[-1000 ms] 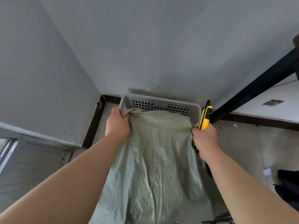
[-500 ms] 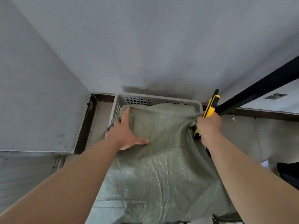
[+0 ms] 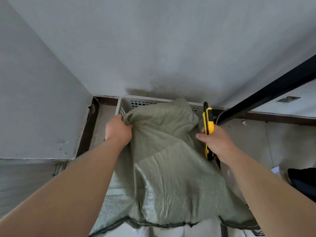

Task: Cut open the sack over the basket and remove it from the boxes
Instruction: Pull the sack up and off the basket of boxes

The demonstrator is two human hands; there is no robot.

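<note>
One wide-angle view from the person's head, facing forward and steeply down, left hand (image 3: 118, 130) and right hand (image 3: 218, 142) near the lens at mid-frame, sack (image 3: 171, 168) and basket (image 3: 145, 100) at centre, wall (image 3: 153, 48) bowed across the top, floor (image 3: 256, 142) at right.

No legible text, labels or numbers anywhere.

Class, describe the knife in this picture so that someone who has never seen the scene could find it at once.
Start at the pale basket against the wall, draped with a green woven sack. At the sack's right edge the right hand grips the utility knife. It is the only bright yellow-and-black thing among greys and greens.
</note>
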